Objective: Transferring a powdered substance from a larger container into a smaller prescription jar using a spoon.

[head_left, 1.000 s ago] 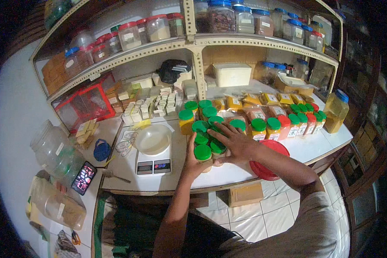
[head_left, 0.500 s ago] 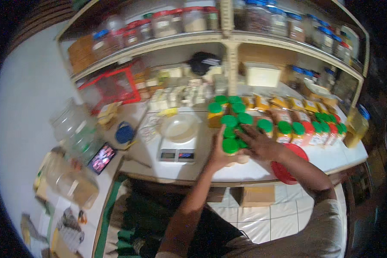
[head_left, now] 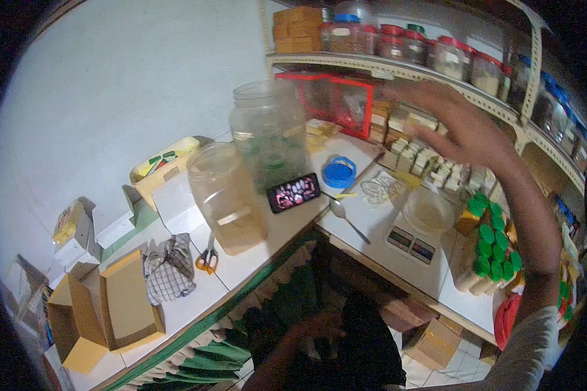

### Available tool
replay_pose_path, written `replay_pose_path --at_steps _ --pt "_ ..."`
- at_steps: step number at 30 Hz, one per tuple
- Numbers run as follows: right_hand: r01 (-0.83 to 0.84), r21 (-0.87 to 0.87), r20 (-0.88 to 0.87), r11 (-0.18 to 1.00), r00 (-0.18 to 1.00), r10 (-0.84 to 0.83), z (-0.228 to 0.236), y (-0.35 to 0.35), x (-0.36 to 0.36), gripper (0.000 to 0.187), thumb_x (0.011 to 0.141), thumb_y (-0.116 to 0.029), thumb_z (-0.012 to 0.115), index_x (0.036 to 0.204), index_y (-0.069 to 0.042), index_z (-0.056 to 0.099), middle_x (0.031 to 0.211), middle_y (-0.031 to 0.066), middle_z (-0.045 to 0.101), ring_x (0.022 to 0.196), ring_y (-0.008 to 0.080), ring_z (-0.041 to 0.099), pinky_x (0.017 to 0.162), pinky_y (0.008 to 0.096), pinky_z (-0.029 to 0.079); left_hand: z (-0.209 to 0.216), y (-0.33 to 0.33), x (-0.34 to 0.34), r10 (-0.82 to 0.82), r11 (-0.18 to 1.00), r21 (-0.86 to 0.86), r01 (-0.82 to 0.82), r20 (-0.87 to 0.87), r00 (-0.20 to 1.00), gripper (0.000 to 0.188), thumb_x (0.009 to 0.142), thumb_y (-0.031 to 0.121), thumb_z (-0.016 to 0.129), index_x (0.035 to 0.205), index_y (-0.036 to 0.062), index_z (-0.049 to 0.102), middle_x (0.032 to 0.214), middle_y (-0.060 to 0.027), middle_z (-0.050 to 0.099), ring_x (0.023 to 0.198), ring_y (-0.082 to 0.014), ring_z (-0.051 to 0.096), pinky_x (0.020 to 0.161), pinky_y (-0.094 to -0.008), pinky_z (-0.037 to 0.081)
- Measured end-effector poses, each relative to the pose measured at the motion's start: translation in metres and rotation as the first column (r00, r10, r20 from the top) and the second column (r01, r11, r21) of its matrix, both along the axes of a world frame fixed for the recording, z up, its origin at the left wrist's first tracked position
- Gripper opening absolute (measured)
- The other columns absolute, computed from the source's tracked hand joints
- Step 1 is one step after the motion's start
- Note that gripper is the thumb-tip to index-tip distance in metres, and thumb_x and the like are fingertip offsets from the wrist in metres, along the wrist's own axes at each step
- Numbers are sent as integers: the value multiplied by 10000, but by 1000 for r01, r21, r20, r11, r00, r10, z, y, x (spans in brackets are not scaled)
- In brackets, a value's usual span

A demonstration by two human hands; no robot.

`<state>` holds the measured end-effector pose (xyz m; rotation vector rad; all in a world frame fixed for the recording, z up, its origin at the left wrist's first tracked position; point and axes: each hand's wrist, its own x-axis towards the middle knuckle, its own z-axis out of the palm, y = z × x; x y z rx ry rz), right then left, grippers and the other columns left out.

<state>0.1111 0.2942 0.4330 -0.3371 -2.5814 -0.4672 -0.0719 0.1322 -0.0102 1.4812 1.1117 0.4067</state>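
My right hand (head_left: 460, 127) is raised with its fingers stretched out, blurred at the tips, in front of rows of small pale packets (head_left: 419, 156). It holds nothing. Below that arm stands a tight group of jars with green lids (head_left: 488, 251). Left of them a digital kitchen scale (head_left: 407, 246) carries a clear bowl (head_left: 429, 212). Low over my lap, in shadow, hangs my left hand (head_left: 316, 328), away from the tabletop; its fingers are too dark to read.
Two big clear jars (head_left: 267, 140) stand by a propped phone (head_left: 294, 193), a blue lid (head_left: 339, 172) and a spoon (head_left: 346, 218). Scissors (head_left: 207, 257), a checked cloth (head_left: 169, 268) and an open cardboard box (head_left: 132, 300) lie on the left table. A shelf (head_left: 398, 65) of jars runs above.
The view has swung left. Both hands have let go of the green-lidded jars: my right hand has risen toward the packets, my left has dropped below the table edge.
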Motion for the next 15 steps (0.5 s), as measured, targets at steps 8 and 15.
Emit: replay_pose_path --at_steps 8,15 --pt "13 -215 173 977 985 25 62 194 -308 355 872 -331 586 1103 -67 641 989 118 653 898 280 634 765 401 513 -20 47 -41 59 989 127 -79 151 987 741 784 371 762 1359 59 415 1368 -144 461 1243 -308 462 1024 -444 395" --pt "505 -271 645 819 727 -235 14 182 -401 455 740 -341 698 1120 -98 642 983 93 636 866 252 611 733 366 512 -44 61 -83 146 970 155 -189 254 956 754 781 374 764 1365 61 406 1376 -142 451 1247 -310 457 1024 -448 394"
